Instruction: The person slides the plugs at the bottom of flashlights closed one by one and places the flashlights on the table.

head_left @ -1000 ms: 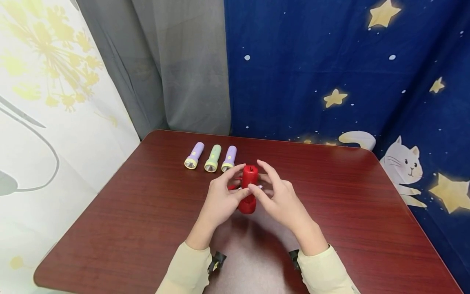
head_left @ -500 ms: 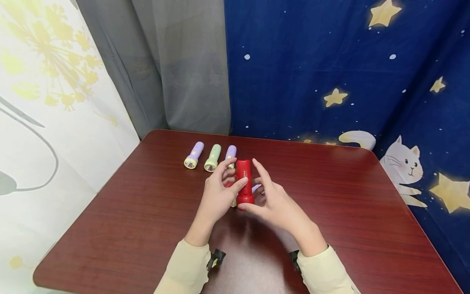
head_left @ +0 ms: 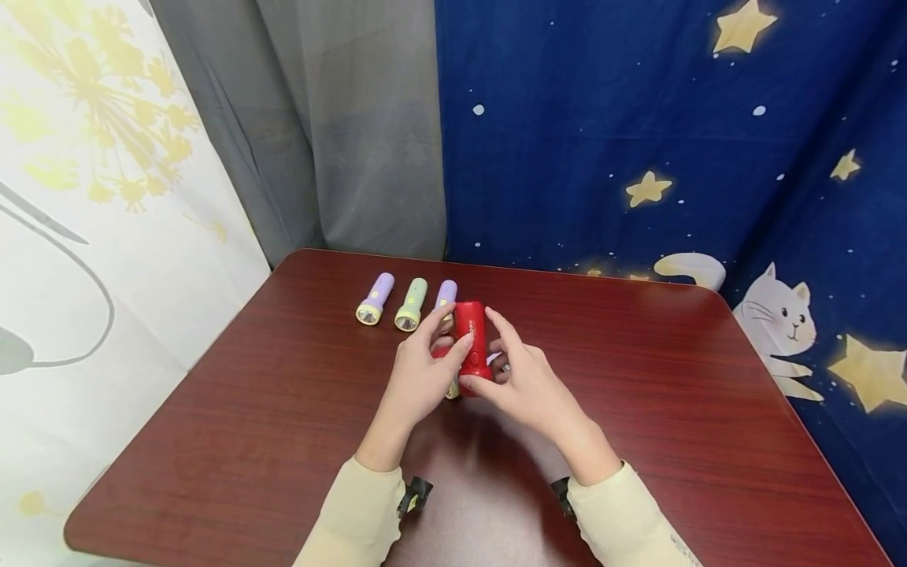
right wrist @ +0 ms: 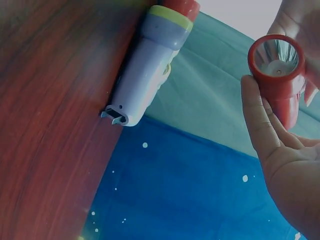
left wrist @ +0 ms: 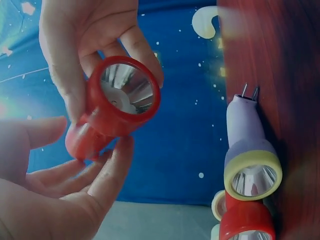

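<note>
A red flashlight (head_left: 470, 335) is held up between both hands above the table, its lens end toward the person. My left hand (head_left: 418, 378) grips its narrower body, thumb on the front near the lettering. Around the wider head are the thumb and fingers of my right hand (head_left: 531, 394). The left wrist view shows the reflector of the red flashlight (left wrist: 127, 90). Beneath the hands, a purple flashlight (left wrist: 245, 125) with a yellow rim and two extended prongs lies beside another red flashlight (left wrist: 245, 220); the head view mostly hides both.
Toward the back left of the dark red table (head_left: 248, 394) lie a purple flashlight (head_left: 376, 298), a green flashlight (head_left: 411, 304) and another purple flashlight (head_left: 446, 293), partly behind the left fingers. Grey and blue curtains hang behind the table.
The red flashlight has turned from its end cap to its lettered side, shifting slightly left. My right hand has moved from its body to its head; more recently the flashlight has risen a little.
</note>
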A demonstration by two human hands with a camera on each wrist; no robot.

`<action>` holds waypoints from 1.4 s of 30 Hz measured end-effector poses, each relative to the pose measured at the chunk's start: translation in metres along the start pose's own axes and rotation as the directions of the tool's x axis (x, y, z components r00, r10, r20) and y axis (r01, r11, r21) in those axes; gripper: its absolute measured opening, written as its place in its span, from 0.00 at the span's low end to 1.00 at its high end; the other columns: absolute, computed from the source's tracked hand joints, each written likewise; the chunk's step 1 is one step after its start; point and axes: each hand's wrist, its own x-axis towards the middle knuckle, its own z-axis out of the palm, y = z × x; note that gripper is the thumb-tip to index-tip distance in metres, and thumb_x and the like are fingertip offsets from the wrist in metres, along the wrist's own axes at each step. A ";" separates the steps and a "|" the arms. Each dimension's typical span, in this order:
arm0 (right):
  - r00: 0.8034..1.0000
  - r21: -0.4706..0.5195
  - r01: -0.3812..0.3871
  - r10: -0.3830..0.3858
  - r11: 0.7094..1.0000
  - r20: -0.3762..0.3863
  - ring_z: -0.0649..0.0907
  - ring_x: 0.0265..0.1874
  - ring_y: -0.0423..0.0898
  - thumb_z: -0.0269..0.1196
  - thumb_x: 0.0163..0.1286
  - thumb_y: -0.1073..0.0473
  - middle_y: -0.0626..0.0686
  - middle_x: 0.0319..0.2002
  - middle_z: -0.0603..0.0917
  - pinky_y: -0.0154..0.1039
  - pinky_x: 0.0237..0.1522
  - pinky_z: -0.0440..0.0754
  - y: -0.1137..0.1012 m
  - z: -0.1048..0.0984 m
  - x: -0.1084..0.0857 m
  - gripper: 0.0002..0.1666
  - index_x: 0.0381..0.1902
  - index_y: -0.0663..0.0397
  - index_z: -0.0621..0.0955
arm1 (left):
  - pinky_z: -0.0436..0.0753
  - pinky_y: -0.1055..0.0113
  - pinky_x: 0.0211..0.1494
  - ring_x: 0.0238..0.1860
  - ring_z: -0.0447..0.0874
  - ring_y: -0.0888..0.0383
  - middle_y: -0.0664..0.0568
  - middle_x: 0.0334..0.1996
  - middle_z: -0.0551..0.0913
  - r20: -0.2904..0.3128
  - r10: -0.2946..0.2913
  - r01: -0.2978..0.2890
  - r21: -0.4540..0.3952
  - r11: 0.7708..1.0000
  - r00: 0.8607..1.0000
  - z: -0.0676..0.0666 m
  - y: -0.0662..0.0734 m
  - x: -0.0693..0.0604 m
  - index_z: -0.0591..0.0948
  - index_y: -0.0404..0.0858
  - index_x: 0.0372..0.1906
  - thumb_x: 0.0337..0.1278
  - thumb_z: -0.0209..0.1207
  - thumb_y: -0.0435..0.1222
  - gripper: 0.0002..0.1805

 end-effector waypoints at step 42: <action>0.859 -0.140 -0.507 0.512 0.850 -0.001 0.89 0.27 0.47 0.73 0.71 0.51 0.61 0.39 0.87 0.36 0.28 0.90 0.084 0.035 0.156 0.21 0.46 0.65 0.81 | 0.87 0.50 0.62 0.56 0.90 0.49 0.44 0.57 0.90 0.057 -0.073 0.055 0.277 0.959 0.996 -0.001 -0.027 -0.003 0.85 0.40 0.63 0.75 0.62 0.38 0.17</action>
